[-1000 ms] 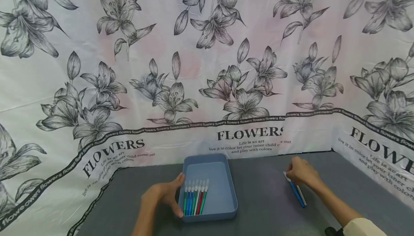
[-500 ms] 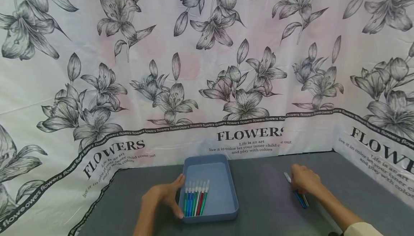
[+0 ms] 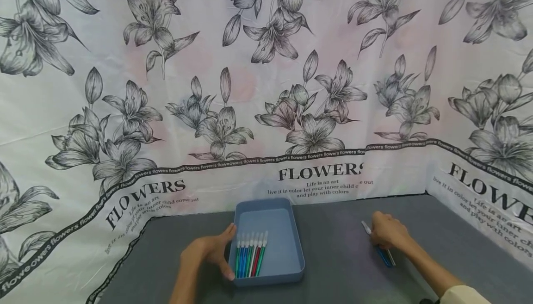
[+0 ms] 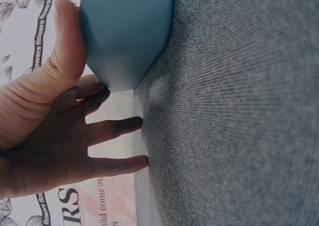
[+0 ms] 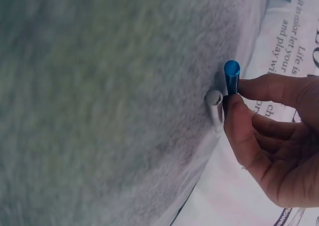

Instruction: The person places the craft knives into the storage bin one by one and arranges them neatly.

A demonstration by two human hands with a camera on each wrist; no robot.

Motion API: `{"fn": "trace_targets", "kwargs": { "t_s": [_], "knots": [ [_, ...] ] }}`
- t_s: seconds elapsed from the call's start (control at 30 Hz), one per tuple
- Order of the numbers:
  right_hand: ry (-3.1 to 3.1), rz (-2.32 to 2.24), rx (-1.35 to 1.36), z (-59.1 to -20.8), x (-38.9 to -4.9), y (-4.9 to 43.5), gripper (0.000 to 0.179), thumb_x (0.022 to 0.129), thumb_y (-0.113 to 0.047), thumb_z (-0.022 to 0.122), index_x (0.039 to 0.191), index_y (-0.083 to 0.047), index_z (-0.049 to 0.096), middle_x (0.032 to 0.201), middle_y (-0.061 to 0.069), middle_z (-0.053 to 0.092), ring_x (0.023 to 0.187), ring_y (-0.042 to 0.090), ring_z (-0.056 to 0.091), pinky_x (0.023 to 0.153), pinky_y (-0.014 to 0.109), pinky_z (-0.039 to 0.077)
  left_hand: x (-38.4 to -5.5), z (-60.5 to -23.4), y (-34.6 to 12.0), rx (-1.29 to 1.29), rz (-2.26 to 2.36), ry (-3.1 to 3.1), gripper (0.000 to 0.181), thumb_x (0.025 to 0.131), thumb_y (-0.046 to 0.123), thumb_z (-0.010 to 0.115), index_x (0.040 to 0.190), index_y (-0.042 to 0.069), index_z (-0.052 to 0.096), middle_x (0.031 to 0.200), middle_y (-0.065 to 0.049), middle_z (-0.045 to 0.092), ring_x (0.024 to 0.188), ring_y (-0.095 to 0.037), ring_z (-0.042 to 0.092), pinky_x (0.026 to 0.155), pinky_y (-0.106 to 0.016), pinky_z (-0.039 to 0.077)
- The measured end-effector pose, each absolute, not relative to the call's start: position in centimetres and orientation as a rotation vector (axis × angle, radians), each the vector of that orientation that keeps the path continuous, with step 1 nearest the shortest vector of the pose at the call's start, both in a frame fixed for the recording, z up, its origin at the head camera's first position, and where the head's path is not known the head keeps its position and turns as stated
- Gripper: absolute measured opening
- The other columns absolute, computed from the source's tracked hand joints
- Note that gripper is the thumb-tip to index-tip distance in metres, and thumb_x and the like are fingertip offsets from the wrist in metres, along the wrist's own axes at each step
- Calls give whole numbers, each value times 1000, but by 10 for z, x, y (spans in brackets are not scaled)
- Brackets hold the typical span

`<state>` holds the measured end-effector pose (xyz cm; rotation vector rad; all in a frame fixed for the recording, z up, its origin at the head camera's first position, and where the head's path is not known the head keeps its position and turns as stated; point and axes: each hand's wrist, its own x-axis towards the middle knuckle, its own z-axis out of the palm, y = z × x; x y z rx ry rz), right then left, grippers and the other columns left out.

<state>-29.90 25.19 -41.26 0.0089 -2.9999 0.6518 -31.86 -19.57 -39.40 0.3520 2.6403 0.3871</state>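
My left hand (image 3: 210,251) rests against the left wall of a blue-grey tray (image 3: 287,244), thumb at the near corner and other fingers spread straight along the side. In the left wrist view the thumb (image 4: 70,41) presses on the tray wall (image 4: 127,31). Several capped marker pens (image 3: 251,255), green, blue, white and red, lie side by side at the tray's left. On the right, my right hand (image 3: 388,232) pinches a blue marker pen (image 5: 232,76) between thumb and fingertip. A white or silver pen (image 5: 215,109) lies right beside it, partly hidden by the fingers.
A grey cloth covers the table (image 3: 333,248). Behind and at both sides hangs a white curtain (image 3: 233,179) printed with lilies and lettering, its lower edge meeting the table just past the tray.
My right hand has come down nearer along the two pens and now grips the blue one, whose capped end has swung slightly left. The left hand and tray have stayed put.
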Motion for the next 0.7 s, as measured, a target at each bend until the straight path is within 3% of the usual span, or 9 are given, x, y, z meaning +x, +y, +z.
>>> {"fn": "trace_targets", "kwargs": {
  "t_s": [0.2, 0.3, 0.37, 0.43, 0.7],
  "knots": [
    [-2983, 713, 23, -407, -304, 242, 36, 67, 3, 56, 46, -17, 35, 43, -8, 28, 39, 6, 25, 37, 19, 18, -317, -392, -195, 373, 393, 2646, 128, 51, 40, 86, 148, 16, 6, 154, -6, 0, 134, -37, 21, 102, -57, 25],
    [-2964, 802, 56, -399, -303, 232, 17, 68, 0, 63, 56, -9, 54, 52, -4, 45, 43, 8, 40, 37, 22, 32, -316, -390, -194, 390, 372, 2653, 127, 52, 41, 85, 148, 15, 6, 154, -7, 1, 134, -37, 22, 102, -56, 26],
    [-2941, 902, 85, -393, -302, 224, 3, 68, 0, 65, 71, -2, 63, 62, 2, 55, 49, 12, 51, 43, 27, 43, -316, -389, -194, 393, 366, 2656, 127, 52, 41, 85, 148, 15, 6, 154, -7, 1, 134, -37, 23, 102, -56, 27],
    [-2913, 1031, 99, -389, -301, 213, 17, 69, -1, 68, 86, 3, 66, 72, 7, 61, 55, 17, 58, 51, 32, 51, -316, -389, -194, 396, 361, 2658, 127, 53, 41, 85, 148, 16, 6, 154, -7, 1, 133, -37, 23, 101, -56, 27],
    [-2844, 1335, 163, -379, -304, 164, 21, 68, 1, 70, 88, 3, 66, 70, 7, 62, 53, 18, 60, 53, 32, 53, -317, -390, -196, 427, 384, 2647, 126, 54, 41, 84, 148, 15, 5, 154, -7, 0, 133, -39, 24, 100, -57, 28]
  ]
}}
